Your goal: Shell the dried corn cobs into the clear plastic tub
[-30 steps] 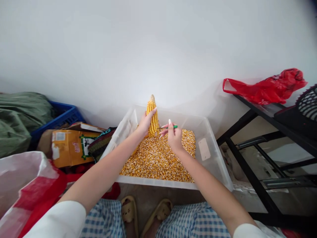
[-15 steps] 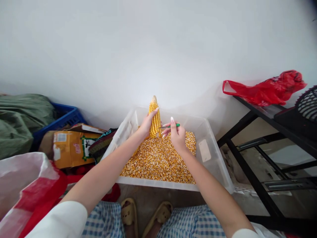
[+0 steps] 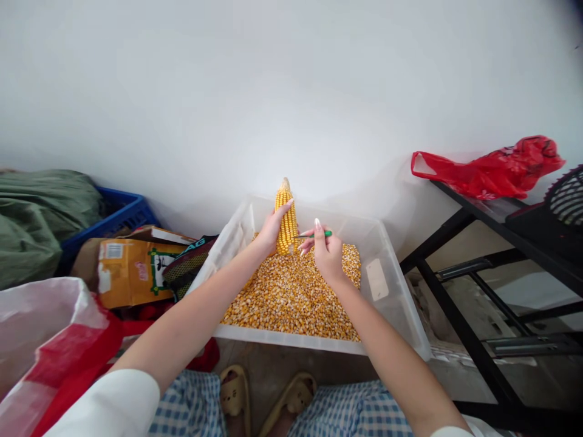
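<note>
My left hand (image 3: 272,229) is wrapped round an ear of corn (image 3: 286,221), held upright with its pale tip on top. Most of its yellow kernels are on the cob. Between the thumb and fingers of my right hand (image 3: 327,252) is a thin screwdriver (image 3: 327,233) with a green handle, its metal shaft pointing left at the lower part of the ear. Below both hands stands a translucent plastic bin (image 3: 403,291), in which a thick layer of loose corn kernels (image 3: 286,297) lies.
Left of the bin are a cardboard box (image 3: 132,273), a blue crate (image 3: 132,209) and a red-and-white bag (image 3: 77,340). To the right stands a black metal frame (image 3: 460,315) with a red plastic bag (image 3: 492,173) on top. A white wall (image 3: 282,91) rises behind.
Both hands stay almost in place, the ear and screwdriver still held. The view has shifted very slightly.
</note>
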`<control>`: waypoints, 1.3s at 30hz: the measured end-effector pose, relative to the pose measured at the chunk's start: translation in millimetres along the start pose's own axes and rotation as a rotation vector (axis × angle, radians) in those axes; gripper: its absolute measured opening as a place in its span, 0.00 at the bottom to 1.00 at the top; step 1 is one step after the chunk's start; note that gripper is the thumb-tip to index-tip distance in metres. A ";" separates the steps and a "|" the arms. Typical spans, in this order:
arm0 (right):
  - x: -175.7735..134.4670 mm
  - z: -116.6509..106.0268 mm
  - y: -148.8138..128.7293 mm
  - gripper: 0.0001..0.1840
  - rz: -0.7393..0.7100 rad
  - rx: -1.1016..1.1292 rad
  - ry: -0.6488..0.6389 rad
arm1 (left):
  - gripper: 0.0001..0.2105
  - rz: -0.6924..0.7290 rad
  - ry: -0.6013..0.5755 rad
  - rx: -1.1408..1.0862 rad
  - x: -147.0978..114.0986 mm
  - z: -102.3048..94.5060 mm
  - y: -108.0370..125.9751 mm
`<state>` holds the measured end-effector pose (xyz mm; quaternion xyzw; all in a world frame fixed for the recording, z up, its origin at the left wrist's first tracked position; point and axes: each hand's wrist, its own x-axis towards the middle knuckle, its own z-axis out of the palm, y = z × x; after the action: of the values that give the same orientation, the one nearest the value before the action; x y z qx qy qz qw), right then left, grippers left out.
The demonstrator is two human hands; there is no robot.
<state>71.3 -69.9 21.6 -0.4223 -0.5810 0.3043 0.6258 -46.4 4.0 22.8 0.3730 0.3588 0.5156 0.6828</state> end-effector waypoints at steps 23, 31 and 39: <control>-6.6 4.9 10.0 0.22 0.021 0.024 0.017 | 0.25 0.142 0.032 0.130 -4.2 -0.5 3.1; -7.6 7.8 10.4 0.21 0.035 0.071 -0.009 | 0.24 0.154 0.018 0.140 -9.0 1.6 8.3; -7.8 5.3 18.6 0.22 -0.064 -0.147 -0.054 | 0.22 0.177 -0.001 0.149 -6.6 0.7 1.4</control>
<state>67.0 -67.3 1.4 -0.4399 -0.6314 0.2520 0.5868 -47.8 -2.2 25.0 0.4533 0.3614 0.5456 0.6052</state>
